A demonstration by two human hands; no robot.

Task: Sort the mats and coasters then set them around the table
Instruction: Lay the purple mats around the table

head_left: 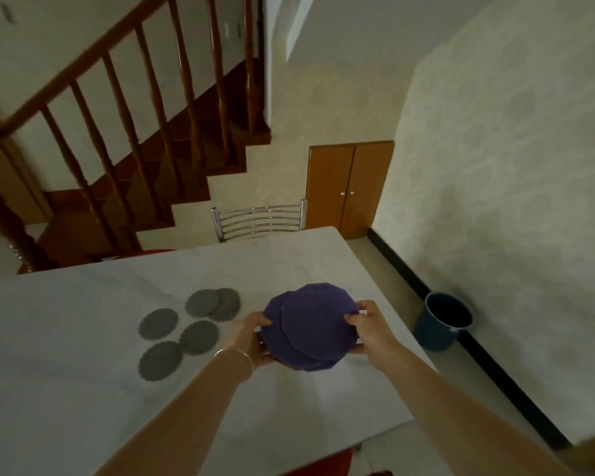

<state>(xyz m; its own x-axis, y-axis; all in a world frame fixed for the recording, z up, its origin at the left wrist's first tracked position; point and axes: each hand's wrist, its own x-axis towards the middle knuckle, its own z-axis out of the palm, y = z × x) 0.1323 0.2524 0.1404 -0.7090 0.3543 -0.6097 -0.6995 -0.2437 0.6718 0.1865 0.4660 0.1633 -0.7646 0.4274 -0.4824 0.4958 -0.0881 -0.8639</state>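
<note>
Above the desk (83, 389), both hands, left hand (251, 338) and right hand (370, 326), are clamping opposite edges of the mats (311, 326); coasters (189, 329) are lying just left.

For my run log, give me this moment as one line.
left hand + right hand: grip stack of purple round mats above white marble table | five grey round coasters: lying left of stack, two overlapping

Grey coasters (199, 337) on the surface (83, 389): five (two overlapping). Purple mats (311, 326): one stack, at least three layers visible; exact count indeterminable. Bucket (442, 321): one; chair (258, 219): one.
</note>
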